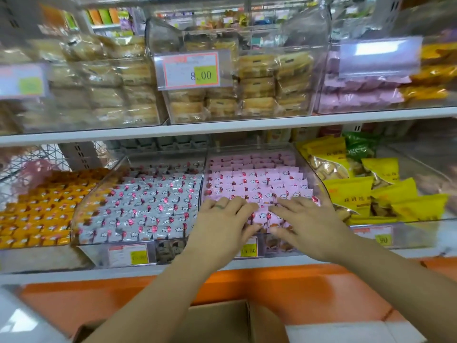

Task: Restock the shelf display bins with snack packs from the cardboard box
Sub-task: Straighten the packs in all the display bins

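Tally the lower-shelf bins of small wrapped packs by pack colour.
Orange packs: 1 bin
Grey packs: 1 bin
Pink packs: 1 bin, under the left hand and right hand
Total: 3 bins

Both forearms are showing bare right down to the frame's lower edge. The left hand [222, 226] is wearing a thin, dark greenish band [220, 206] round one finger, just past the knuckle. Whether it is a ring or an inked mark, the blur is hiding. The right hand [306, 226] is showing plain fingers, the nails looking short and unpainted.
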The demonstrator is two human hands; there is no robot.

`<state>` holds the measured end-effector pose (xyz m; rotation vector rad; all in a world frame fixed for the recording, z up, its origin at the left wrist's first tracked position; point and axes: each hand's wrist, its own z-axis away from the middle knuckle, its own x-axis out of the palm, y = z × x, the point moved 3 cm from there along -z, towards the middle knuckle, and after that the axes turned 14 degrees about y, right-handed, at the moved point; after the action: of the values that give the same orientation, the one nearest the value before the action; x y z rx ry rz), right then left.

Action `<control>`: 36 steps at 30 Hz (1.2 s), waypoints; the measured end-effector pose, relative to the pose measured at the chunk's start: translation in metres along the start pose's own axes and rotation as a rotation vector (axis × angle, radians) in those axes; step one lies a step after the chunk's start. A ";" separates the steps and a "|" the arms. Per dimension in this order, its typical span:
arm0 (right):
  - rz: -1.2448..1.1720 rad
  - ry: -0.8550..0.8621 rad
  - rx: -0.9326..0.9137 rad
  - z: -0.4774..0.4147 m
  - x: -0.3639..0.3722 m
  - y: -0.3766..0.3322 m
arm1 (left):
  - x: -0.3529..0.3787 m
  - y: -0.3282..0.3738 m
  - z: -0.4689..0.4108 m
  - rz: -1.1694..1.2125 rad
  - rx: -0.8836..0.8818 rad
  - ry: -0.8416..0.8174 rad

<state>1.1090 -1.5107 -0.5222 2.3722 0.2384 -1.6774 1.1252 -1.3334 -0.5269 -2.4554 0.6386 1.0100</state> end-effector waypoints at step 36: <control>-0.236 -0.239 -0.083 -0.180 0.051 -0.030 | 0.035 -0.095 -0.030 0.597 -0.882 -0.213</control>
<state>1.2807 -1.4319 -0.5151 2.1281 0.5518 -1.9930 1.2153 -1.2810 -0.5144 -2.8355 1.0523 2.1270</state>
